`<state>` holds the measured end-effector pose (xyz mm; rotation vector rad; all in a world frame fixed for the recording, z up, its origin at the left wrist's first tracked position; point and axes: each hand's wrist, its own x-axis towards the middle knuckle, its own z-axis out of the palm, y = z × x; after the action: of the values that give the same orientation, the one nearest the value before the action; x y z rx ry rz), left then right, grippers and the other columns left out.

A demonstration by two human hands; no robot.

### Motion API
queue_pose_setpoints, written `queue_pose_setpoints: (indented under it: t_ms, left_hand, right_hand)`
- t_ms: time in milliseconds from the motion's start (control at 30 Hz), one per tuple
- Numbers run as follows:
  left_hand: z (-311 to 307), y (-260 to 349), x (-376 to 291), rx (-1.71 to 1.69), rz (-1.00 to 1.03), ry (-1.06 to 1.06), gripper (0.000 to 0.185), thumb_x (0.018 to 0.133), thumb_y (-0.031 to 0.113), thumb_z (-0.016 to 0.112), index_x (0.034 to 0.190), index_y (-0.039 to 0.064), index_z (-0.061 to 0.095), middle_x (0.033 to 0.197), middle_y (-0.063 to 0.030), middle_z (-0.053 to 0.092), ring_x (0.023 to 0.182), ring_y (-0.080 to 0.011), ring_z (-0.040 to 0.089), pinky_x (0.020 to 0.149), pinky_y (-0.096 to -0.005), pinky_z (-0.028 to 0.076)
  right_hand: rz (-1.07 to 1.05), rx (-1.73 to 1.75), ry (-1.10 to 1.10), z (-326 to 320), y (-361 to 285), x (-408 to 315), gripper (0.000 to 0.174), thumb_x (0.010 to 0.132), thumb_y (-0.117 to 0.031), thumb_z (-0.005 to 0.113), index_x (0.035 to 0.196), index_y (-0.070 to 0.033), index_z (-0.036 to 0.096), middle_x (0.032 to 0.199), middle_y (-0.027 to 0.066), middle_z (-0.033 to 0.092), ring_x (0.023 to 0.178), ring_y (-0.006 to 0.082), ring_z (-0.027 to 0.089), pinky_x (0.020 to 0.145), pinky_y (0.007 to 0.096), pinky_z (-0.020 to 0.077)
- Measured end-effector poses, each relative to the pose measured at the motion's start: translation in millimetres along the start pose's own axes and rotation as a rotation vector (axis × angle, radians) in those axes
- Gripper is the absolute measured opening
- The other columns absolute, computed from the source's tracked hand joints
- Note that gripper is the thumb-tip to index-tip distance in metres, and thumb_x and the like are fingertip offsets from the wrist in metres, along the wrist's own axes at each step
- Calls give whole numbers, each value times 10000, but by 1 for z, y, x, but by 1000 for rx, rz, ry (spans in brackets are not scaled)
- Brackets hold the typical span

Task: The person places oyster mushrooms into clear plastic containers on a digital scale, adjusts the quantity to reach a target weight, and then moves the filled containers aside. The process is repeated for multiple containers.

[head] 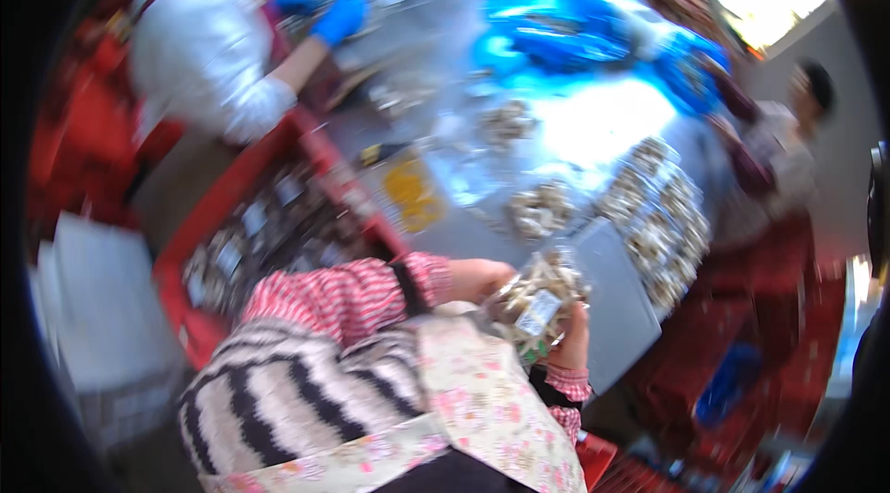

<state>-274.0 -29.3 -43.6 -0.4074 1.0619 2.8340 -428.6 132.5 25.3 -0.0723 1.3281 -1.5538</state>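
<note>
A clear plastic pack of mushrooms [539, 295] with a white printed label is held close in front of my apron. My left hand [485, 277] grips its left side, the fingers partly hidden behind the pack. On the other side, my right hand [573, 339] holds the pack near its lower corner. Just beyond it, a separate bunch of mushrooms [542, 208] lies on the metal table [452, 243]. Right of that, several wrapped mushroom packs [657, 222] sit in rows beside a grey flat surface [615, 284].
A red crate [348, 187] with labelled packs stands at my left. Yellow labels [414, 194] lie on the table near it. One co-worker's blue-gloved hand [341, 19] is at the far left; another person [772, 145] stands at the right near blue plastic bags [556, 27]. The view is blurred.
</note>
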Motion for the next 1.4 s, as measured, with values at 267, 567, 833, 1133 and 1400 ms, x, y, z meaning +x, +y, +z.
queue_pose_setpoints:
  t_ms: [267, 567, 833, 1133, 1400]
  left_hand:
    - [-7, 7, -133, 418, 463, 593, 885, 717, 306, 819, 1391, -21, 346, 1322, -166, 476, 1228, -236, 451, 1033, -357, 384]
    - [-78, -93, -338, -408, 657, 1221, 552, 863, 60, 651, 1355, 102, 404, 1204, -160, 583, 1069, -319, 603, 923, -509, 496]
    - [-22, -224, -533, -591, 416, 1535, 426, 906, 83, 591, 1313, 64, 466, 1198, -139, 608, 1111, -295, 593, 899, -571, 496]
    - [-16, -243, -545, 54, -1067, 1504, 558, 876, 439, 601, 1230, 9, 582, 1222, -146, 615, 1133, -298, 580, 974, -431, 435]
    - [-68, -150, -469, 766, -1467, 1594, 506, 826, 432, 667, 1122, 23, 633, 1115, -168, 648, 1034, -326, 620, 881, -413, 491]
  right_hand:
    - [-67, -792, -434, 83, 12, 23, 430, 969, -207, 488, 1347, -12, 421, 1104, 74, 560, 878, 113, 556, 738, 248, 462]
    - [14, -792, -579, 81, 10, 42, 384, 989, -221, 495, 1328, -45, 460, 1150, 106, 614, 971, 149, 598, 819, 276, 478]
    - [136, -799, -516, 53, 15, 51, 313, 972, -181, 526, 1245, -27, 525, 1048, 71, 648, 855, 111, 615, 744, 234, 480]
    - [132, -825, -645, 76, 25, 53, 280, 971, -156, 520, 1208, -9, 545, 1013, 53, 643, 847, 103, 605, 742, 233, 479]
    - [1, -866, -577, 50, 26, 56, 283, 958, -175, 556, 1184, -4, 568, 1006, 60, 652, 877, 125, 618, 746, 258, 499]
